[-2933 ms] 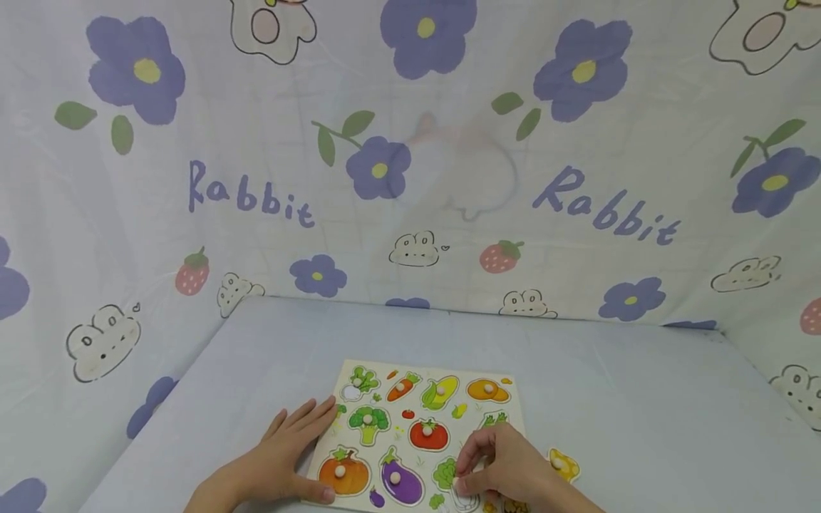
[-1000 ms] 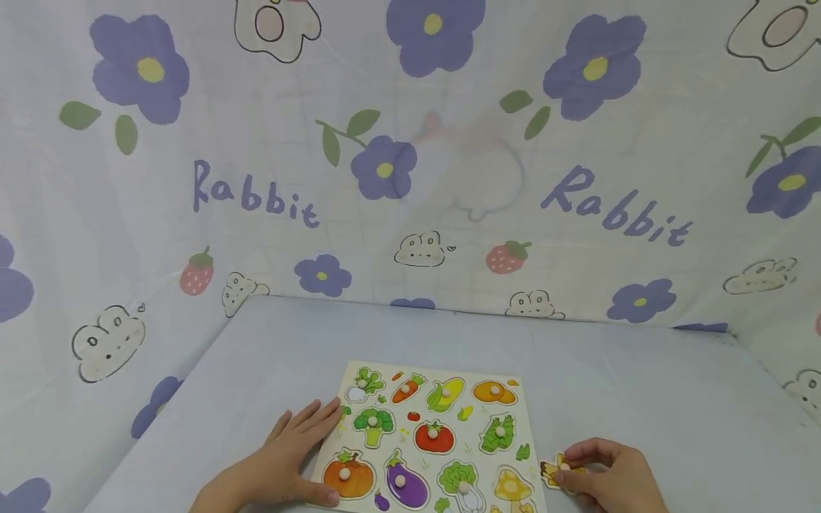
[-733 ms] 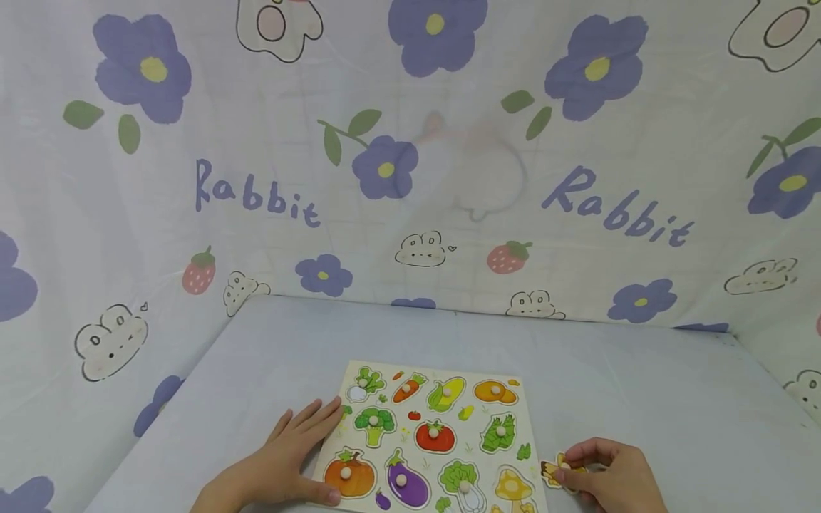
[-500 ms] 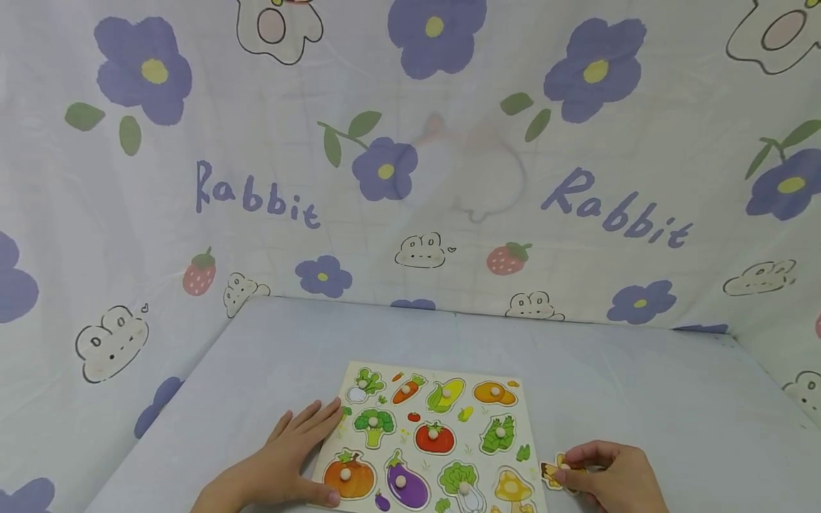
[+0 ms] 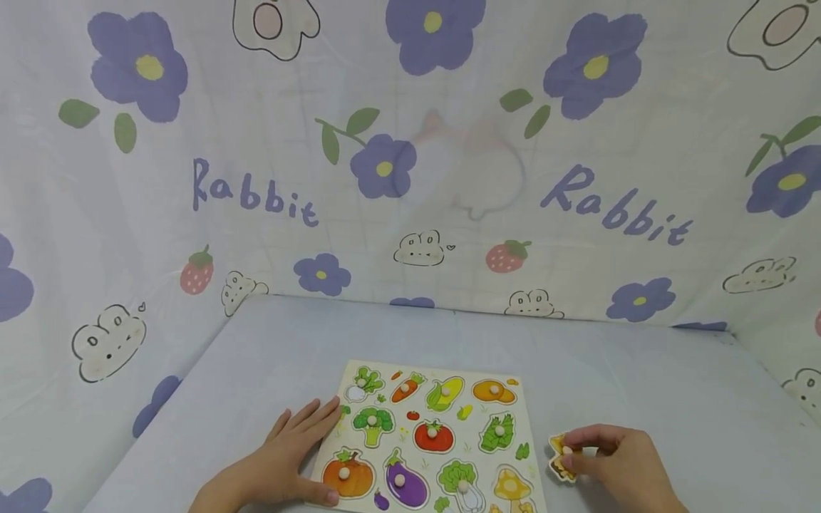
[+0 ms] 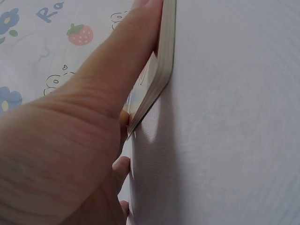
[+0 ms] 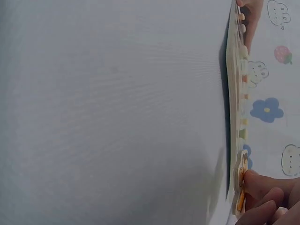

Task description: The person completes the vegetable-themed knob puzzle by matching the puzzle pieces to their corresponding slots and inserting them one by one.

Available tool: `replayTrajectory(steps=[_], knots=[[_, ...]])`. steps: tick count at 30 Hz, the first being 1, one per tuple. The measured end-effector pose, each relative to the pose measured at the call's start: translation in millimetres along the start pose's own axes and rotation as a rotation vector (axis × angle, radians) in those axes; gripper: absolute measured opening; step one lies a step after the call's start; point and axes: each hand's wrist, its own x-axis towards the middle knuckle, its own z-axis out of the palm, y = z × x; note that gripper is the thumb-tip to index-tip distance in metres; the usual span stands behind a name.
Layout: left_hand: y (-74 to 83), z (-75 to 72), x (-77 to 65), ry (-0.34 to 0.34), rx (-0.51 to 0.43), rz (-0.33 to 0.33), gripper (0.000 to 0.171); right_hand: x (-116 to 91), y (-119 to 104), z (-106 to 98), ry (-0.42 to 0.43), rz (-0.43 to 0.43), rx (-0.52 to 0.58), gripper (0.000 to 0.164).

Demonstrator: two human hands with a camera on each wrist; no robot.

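Observation:
A white wooden knob puzzle board with vegetable pieces lies on the table. My left hand rests at its left edge, fingers spread and straight, thumb on the front left corner. The left wrist view shows that thumb along the board's edge. Right of the board, my right hand pinches a yellow-and-brown mushroom puzzle piece between thumb and fingers, apart from the board in the head view. The piece stands tilted. At the board's lower right is a mushroom-shaped spot without a knob.
Knobbed pieces such as a tomato, an eggplant and a cabbage sit in the board. A pale cloth covers the table. Behind it hangs a patterned curtain with flowers and rabbits.
Earlier my right hand was over the cabbage; it then moved right to the mushroom piece. Since half a second ago the piece has been raised and turned. The left hand has stayed put.

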Motion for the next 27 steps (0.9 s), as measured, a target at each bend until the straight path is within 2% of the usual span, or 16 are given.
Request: replayTrajectory(steps=[3,6,12,17,21,27], knots=[[-0.7,0.1,0.2,-0.008,-0.001,-0.012,0.112,-4,-6,3,-0.025,-0.051,0.007,0.034],[-0.7,0.0,0.8,-0.014,-0.004,-0.022,0.111,-8,-11,7,-0.103,-0.101,0.029,0.031],[-0.4,-0.3,1.1,-0.005,0.005,-0.008,0.112,-12,-14,16,-0.382,-0.235,0.130,0.029],[-1.2,0.0,0.8,0.006,0.010,0.013,0.113,-12,-15,25,-0.596,-0.271,0.267,0.027],[-2.2,0.4,0.8,0.009,0.004,0.016,0.113,-14,-16,32,-0.648,-0.246,0.300,0.025],[-3.6,1.1,0.6,0.008,0.013,0.001,0.114,-13,-16,39,-0.636,-0.229,0.272,0.024]])
